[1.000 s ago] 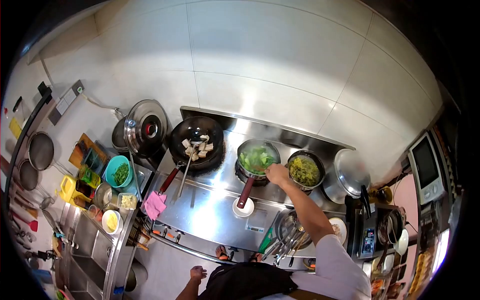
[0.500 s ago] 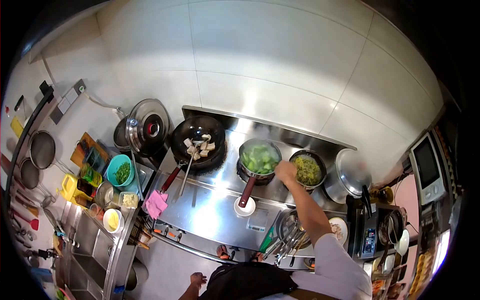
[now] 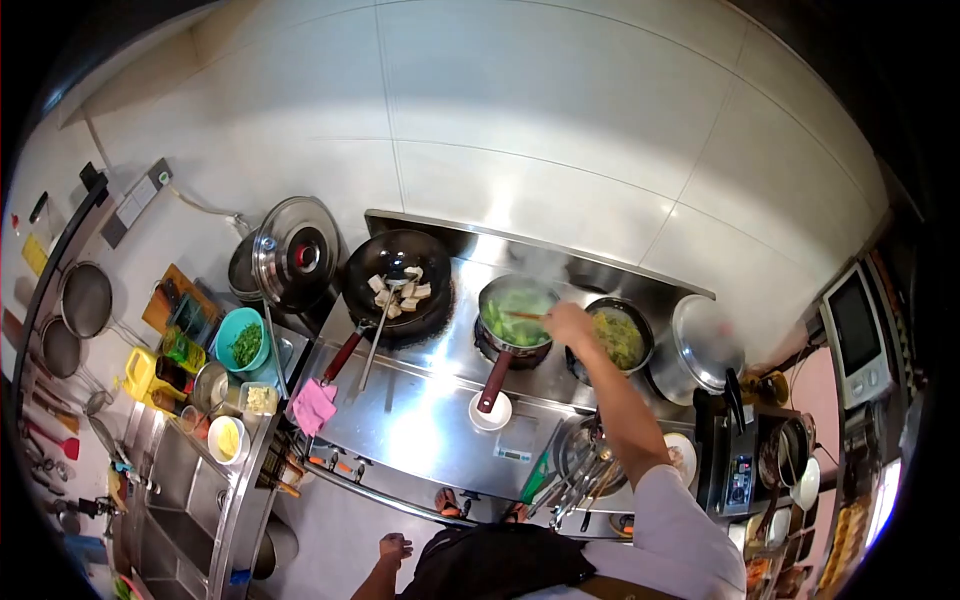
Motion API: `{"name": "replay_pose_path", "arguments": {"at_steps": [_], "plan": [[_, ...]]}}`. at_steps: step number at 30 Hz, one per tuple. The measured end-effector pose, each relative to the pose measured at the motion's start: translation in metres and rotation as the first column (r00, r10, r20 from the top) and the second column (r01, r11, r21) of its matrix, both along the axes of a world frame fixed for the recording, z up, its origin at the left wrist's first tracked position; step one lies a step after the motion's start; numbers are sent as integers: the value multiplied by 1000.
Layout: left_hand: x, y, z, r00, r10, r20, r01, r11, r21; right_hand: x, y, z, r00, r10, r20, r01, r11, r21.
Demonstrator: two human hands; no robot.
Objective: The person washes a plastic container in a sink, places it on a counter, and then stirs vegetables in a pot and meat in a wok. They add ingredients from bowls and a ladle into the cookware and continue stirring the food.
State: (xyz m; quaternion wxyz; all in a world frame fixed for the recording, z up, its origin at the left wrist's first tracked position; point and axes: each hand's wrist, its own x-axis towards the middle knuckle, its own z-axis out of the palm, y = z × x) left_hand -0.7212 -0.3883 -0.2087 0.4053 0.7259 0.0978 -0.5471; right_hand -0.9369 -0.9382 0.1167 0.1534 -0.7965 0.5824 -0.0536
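My right hand (image 3: pixel 569 324) is shut on wooden chopsticks (image 3: pixel 527 315), whose tips reach into a steaming saucepan (image 3: pixel 493 341) of green vegetables (image 3: pixel 513 303). The saucepan stands on a burner, its dark red handle (image 3: pixel 493 384) pointing toward me over a small white bowl (image 3: pixel 489 414). Just right of my hand is a black pan (image 3: pixel 648 348) with yellow-green food (image 3: pixel 618 338) in it. My left hand (image 3: pixel 396 547) hangs low beside my body, away from the counter; its fingers are loosely bent and hold nothing visible.
A black wok (image 3: pixel 374 250) with pale chunks and a ladle (image 3: pixel 377 345) stands left. A pink cloth (image 3: pixel 314 406) lies by its handle. A lidded pot (image 3: pixel 678 370) stands right. Several utensils (image 3: pixel 590 480) lie near my body. A turquoise bowl (image 3: pixel 223 337) of greens is far left.
The chopsticks now show in the saucepan, across the green vegetables. My right hand has shifted slightly up, and more steam rises. My left hand has moved slightly up.
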Motion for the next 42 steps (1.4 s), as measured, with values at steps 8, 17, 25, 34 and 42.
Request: {"name": "replay_pose_path", "arguments": {"at_steps": [8, 17, 25, 34, 42], "plan": [[-4, 7, 5, 999, 41, 0, -41, 999, -20, -7, 2, -44, 968, -162, -193, 171, 985, 30], [-5, 18, -6, 996, 15, -83, -7, 995, 96, -5, 11, -7, 951, 117, -285, -94, 991, 93], [2, -2, 11, 999, 10, 45, -7, 998, -63, -3, 1, -21, 984, -91, -150, 81, 994, -72], [-3, 10, 6, 996, -35, -76, 29, 996, -87, 23, 13, -64, 983, 114, -146, -126, 989, -73], [-7, 16, -1, 998, 26, -49, -27, 1000, -8, 1, -1, 1, 994, -75, -76, 74, 997, -17]]}}
